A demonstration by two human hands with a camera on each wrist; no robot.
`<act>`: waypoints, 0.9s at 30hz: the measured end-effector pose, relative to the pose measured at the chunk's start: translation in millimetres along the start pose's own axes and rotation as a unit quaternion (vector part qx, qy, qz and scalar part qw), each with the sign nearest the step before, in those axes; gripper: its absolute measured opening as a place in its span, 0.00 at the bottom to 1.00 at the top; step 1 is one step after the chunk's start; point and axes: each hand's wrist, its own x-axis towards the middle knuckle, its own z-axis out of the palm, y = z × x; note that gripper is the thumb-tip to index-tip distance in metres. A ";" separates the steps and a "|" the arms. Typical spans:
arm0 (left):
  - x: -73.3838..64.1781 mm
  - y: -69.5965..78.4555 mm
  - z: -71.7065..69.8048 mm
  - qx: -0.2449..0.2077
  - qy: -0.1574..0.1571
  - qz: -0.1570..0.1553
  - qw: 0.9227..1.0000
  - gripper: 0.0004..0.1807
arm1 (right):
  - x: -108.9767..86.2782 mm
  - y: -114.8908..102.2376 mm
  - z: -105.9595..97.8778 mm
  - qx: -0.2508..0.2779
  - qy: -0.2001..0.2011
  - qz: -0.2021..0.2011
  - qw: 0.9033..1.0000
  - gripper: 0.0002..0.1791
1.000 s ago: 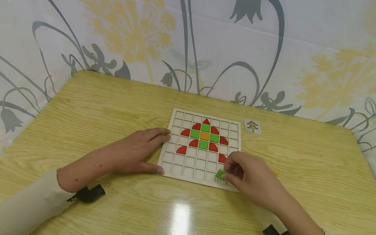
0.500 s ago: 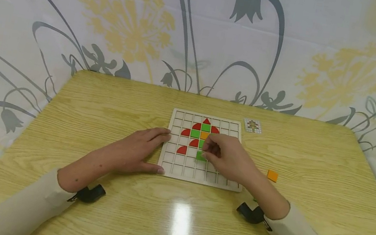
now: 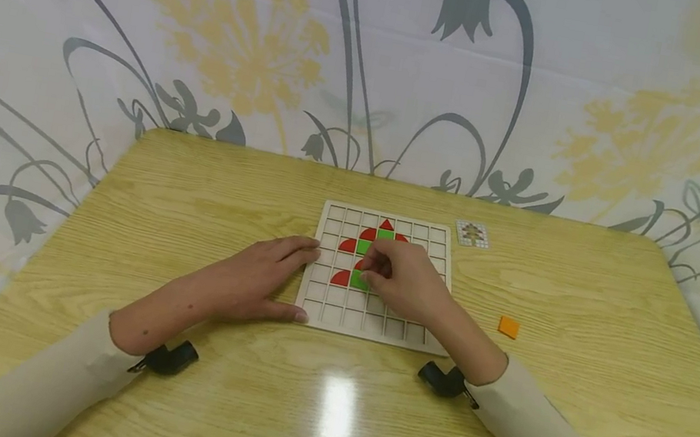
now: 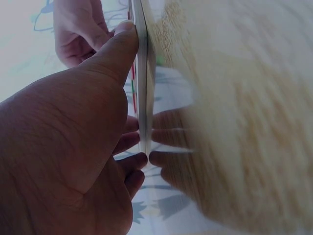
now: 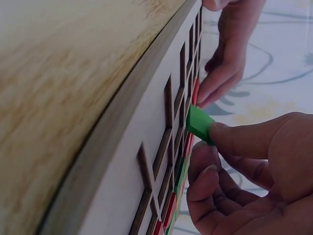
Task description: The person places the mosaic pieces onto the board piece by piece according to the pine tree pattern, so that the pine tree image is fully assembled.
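Observation:
A pale wooden grid board (image 3: 371,337) lies on the table, bearing red, green and other tiles in its cells. My right hand (image 3: 408,279) pinches a green square tile (image 5: 199,123) between thumb and fingertips. In the right wrist view this tile is tilted, its edge right at the grid. From the head view, it overlaps a cell beside a red quarter-round tile (image 3: 341,278). The right hand hides part of the tile pattern. My left hand (image 3: 255,276) rests at the board's left edge, fingers extended, with its thumb on the near left corner.
An orange square tile (image 3: 509,327) lies on the table right of the board. Behind the board's far right corner is a small picture card (image 3: 472,234) with a tree pattern on a grid. A flower-patterned cloth (image 3: 378,59) stands along the table's far edge.
My right hand has carried the green tile leftward across the board, from its lower right part to beside the red quarter-round. The orange tile has come into full view. The left hand stays put.

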 end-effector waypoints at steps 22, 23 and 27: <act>0.9 0.1 -1.3 -0.005 -0.003 -0.002 1.000 0.55 | -2.0 3.5 0.6 -0.023 -0.006 -0.003 1.000 0.01; 0.8 0.1 -1.2 -0.004 -0.002 -0.001 1.000 0.54 | -2.6 4.0 -0.1 -0.023 -0.004 -0.005 1.000 0.01; 0.4 0.0 -1.1 -0.001 -0.001 0.002 1.000 0.54 | -8.0 6.6 -4.5 -0.024 0.009 -0.011 1.000 0.01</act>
